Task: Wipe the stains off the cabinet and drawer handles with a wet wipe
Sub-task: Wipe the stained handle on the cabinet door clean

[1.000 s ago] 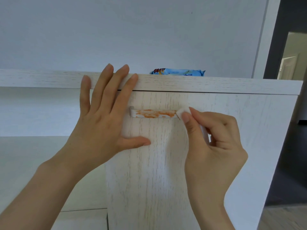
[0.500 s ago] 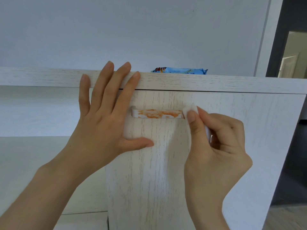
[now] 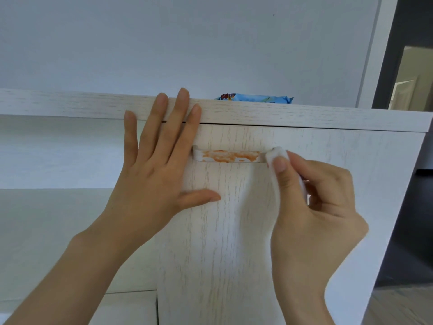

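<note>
1. At the handle's right end, our right hand pinches the wet wipe between thumb and forefinger.
2. We see the stained handle running horizontally, leftward from the wipe.
3. Our left hand lies spread flat against the cabinet door.

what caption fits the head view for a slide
Right hand presses a wet wipe to the orange-stained cabinet handle while the left hand braces the door.
</note>
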The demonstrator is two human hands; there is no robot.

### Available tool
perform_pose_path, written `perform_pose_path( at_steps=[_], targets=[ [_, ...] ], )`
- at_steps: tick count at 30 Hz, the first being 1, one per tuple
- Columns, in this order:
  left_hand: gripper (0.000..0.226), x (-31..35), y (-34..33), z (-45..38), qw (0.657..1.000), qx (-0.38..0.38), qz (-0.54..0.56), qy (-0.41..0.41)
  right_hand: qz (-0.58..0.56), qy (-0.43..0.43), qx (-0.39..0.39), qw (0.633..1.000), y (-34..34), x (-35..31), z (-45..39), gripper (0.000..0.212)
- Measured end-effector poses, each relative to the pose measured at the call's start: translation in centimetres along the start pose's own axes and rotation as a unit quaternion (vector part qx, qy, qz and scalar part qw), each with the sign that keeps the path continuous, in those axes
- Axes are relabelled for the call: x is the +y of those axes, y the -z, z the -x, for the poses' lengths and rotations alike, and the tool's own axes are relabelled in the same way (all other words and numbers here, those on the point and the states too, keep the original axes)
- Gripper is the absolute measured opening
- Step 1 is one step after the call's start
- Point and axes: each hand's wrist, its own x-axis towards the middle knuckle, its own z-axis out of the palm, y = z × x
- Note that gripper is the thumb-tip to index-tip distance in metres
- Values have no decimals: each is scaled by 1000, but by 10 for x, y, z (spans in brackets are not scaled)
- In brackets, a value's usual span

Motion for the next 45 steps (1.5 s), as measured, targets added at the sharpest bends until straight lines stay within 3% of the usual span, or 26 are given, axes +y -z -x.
perform_pose_path(
  at_steps=[15,31,45],
  targets=[
    [106,-1,-4,1,1000,22,3,-5,31,85,5,996,-11,12,5,11],
    [107,0,-1,1,1000,15,11,-4,16,-7,5,1000,-11,-4,8,7],
    [106,0,0,2,1000,16,13,-5,55,81,15,995,-20,7,11,2]
  ],
)
